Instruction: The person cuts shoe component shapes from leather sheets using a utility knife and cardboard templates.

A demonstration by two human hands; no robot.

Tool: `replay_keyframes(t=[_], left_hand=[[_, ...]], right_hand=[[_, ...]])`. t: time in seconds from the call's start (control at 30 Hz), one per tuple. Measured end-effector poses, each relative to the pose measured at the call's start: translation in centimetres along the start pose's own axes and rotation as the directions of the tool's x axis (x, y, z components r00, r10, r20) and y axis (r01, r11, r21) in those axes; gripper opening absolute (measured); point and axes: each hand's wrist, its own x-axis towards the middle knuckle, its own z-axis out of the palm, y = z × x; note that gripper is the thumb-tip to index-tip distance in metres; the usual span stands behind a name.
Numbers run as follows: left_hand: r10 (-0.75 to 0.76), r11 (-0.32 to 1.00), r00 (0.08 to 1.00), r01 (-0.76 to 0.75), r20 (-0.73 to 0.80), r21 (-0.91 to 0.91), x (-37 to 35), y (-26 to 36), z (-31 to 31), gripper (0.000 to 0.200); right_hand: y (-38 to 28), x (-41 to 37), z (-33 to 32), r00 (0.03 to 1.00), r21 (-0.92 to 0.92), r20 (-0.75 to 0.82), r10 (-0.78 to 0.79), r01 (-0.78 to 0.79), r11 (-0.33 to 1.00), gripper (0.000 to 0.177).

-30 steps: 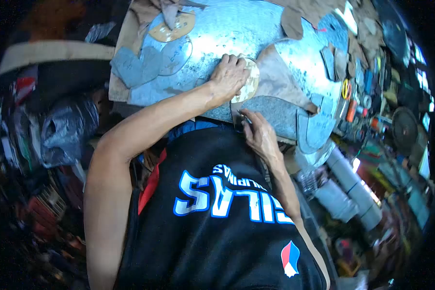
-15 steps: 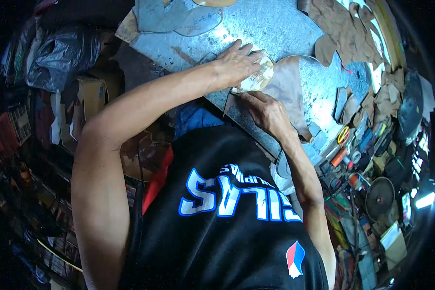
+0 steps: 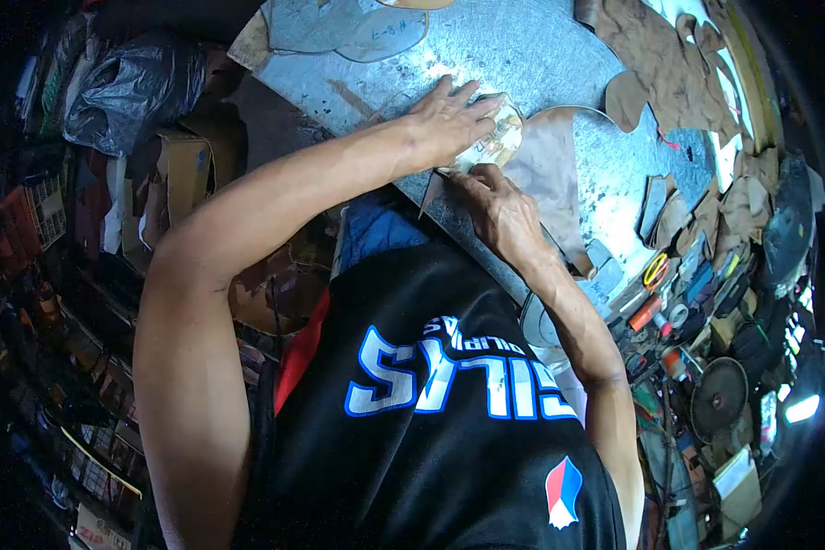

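Observation:
My left hand [image 3: 449,124] lies palm down with fingers spread, pressing on a pale, stained pattern piece [image 3: 504,137] with rounded edges. Part of that piece is hidden under the hand. At its near edge, my right hand [image 3: 500,203] is closed, fingers bent together. Whatever it grips is hidden from view. Just left of those fingers, a dark pointed flap [image 3: 431,194] sticks out at the table edge. A brown sheet that looks like leather [image 3: 545,170] spreads under and to the right of the pattern piece, on the metal-topped table [image 3: 486,46].
Grey flat pattern pieces [image 3: 385,37] lie at the table's far left. Brown leather [image 3: 655,55] covers the far right, beside dark cut scraps [image 3: 660,206]. Yellow-handled scissors [image 3: 654,269] and an orange cylinder [image 3: 645,313] lie at right. A cardboard box [image 3: 185,174] stands left.
The right hand has shifted very slightly left along the pattern piece's near edge. The left hand keeps its place on the piece. The whole view has tilted a little.

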Motion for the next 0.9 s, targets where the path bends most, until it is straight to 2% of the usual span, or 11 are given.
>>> replay_keyframes(t=[0.1, 0.23, 0.37, 0.57, 0.67, 0.73, 0.9], left_hand=[[-0.016, 1.0, 0.998, 0.015, -0.056, -0.013, -0.1, 0.1, 1.0, 0.065], [-0.033, 0.999, 0.999, 0.034, 0.035, -0.036, -0.3, 0.2, -0.8, 0.064], [-0.044, 0.998, 0.994, 0.048, 0.102, -0.043, -0.3, 0.6, -1.4, 0.066], [-0.048, 0.996, 0.992, 0.056, 0.12, -0.064, -0.3, 0.7, -1.4, 0.067], [-0.048, 0.997, 0.992, 0.054, 0.116, -0.053, -0.2, 0.7, -1.4, 0.066], [-0.049, 0.997, 0.993, 0.055, 0.112, -0.049, -0.2, 0.7, -1.2, 0.065], [-0.035, 0.998, 0.996, 0.039, 0.076, -0.05, -0.3, 0.6, -0.7, 0.063]], right_hand=[[0.3, -0.2, 0.2, 1.0, -0.002, -0.028, -0.002, 0.002, 1.0, 0.052], [0.3, -0.5, 0.8, 0.998, -0.046, -0.066, 0.009, -0.013, 0.999, 0.053], [-0.2, -0.6, 0.8, 0.997, -0.044, -0.036, 0.064, -0.065, 0.997, 0.054], [1.9, -0.9, -0.1, 0.998, -0.067, -0.019, -0.061, 0.06, 0.996, 0.054], [1.5, -0.6, -1.2, 1.0, -0.048, 0.02, 0.015, -0.014, 0.999, 0.05], [1.5, -0.8, -1.6, 0.997, -0.074, 0.04, 0.068, -0.065, 0.995, 0.038], [3.1, -1.1, -1.6, 0.999, -0.052, 0.045, 0.011, -0.009, 0.999, 0.038]])
